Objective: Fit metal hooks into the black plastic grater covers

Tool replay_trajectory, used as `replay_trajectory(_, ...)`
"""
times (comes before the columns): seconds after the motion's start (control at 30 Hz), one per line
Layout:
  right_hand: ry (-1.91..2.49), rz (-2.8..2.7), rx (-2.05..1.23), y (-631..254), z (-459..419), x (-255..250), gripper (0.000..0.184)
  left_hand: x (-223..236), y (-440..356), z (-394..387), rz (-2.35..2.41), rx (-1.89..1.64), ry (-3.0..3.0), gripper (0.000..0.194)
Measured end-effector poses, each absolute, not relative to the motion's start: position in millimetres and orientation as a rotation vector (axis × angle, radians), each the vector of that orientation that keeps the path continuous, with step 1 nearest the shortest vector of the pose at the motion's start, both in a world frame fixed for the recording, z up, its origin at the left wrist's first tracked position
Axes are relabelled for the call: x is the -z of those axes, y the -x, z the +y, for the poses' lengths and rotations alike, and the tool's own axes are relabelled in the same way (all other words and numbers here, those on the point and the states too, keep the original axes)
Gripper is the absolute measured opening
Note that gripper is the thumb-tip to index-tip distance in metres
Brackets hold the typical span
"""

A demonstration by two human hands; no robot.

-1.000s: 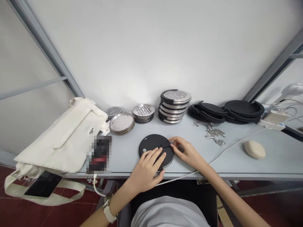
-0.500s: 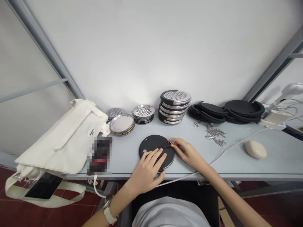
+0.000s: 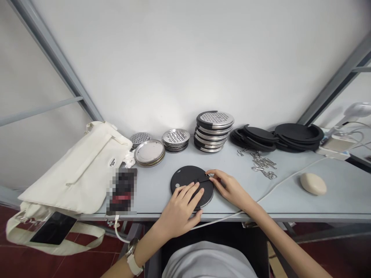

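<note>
A round black disc (image 3: 185, 175) with a silver metal rim showing at its near right edge lies flat near the front of the table. My left hand (image 3: 182, 204) rests on top of it, fingers stretched out and spread, thumb by the near edge. At the disc's right side, my right hand (image 3: 227, 187) pinches a small metal clip (image 3: 206, 175) between thumb and fingertips. The clip is mostly hidden by the fingers. Several similar metal clips (image 3: 262, 162) lie loose to the right.
Behind stand stacks of metal plates (image 3: 149, 151), grater discs (image 3: 176, 137) and assembled graters (image 3: 216, 119). Black round covers (image 3: 298, 133) sit at back right. A white bag (image 3: 72, 170) and a blurred phone (image 3: 121, 191) are left. A cable (image 3: 278, 185) and cream object (image 3: 313, 183) are right.
Almost nothing differs. Both hands stay in place on the disc, with only a slight shift of the right fingertips at the clip.
</note>
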State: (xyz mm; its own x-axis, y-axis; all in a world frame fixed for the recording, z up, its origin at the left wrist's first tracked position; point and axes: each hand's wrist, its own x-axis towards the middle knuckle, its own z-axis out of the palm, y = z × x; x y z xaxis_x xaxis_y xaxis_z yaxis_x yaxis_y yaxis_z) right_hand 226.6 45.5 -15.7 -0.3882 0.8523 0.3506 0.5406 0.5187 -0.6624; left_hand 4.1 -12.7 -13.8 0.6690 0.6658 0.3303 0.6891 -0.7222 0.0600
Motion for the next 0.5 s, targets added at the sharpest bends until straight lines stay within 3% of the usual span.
replay_trajectory(0.5, 1.171, -2.086, -0.621, -226.8, 44.2, 14.9, 0.028, 13.2, -4.4, -12.5, -1.145, 0.513, 2.814, 0.054)
